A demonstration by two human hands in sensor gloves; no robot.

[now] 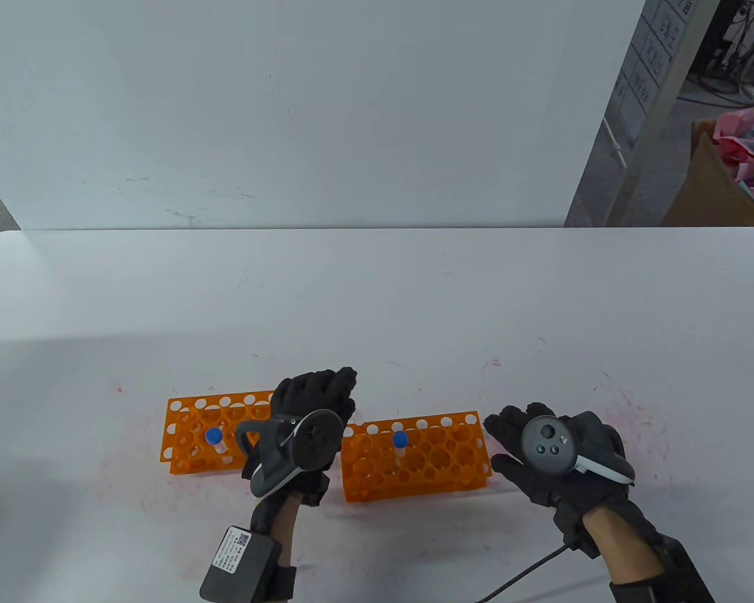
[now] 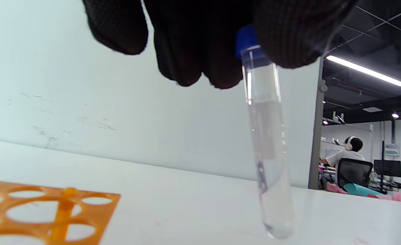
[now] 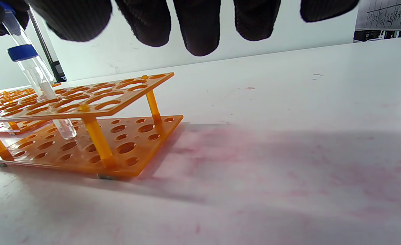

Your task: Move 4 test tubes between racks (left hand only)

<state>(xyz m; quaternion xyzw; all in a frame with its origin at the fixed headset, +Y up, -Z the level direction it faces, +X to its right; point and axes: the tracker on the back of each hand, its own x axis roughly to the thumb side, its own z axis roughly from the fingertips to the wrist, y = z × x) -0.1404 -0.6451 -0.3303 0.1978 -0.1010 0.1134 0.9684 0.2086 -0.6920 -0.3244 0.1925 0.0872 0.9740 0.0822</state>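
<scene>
Two orange racks stand side by side near the table's front edge. The left rack [image 1: 191, 433] holds one blue-capped tube [image 1: 214, 438]. The right rack [image 1: 427, 461] holds one blue-capped tube [image 1: 400, 440], which also shows in the right wrist view [image 3: 38, 81]. My left hand [image 1: 330, 392] is over the gap between the racks. In the left wrist view it pinches a clear tube [image 2: 266, 143] by its blue cap, upright above the table, beside a rack corner [image 2: 84, 200]. My right hand [image 1: 509, 440] lies open and empty, right of the right rack [image 3: 95, 105].
A white backboard [image 1: 301, 113] stands along the table's far edge. A cardboard box [image 1: 704, 188] with coloured scraps sits beyond the far right corner. A cable [image 1: 528, 575] trails from my right wrist. The bare white table [image 1: 377, 301] stretches behind the racks.
</scene>
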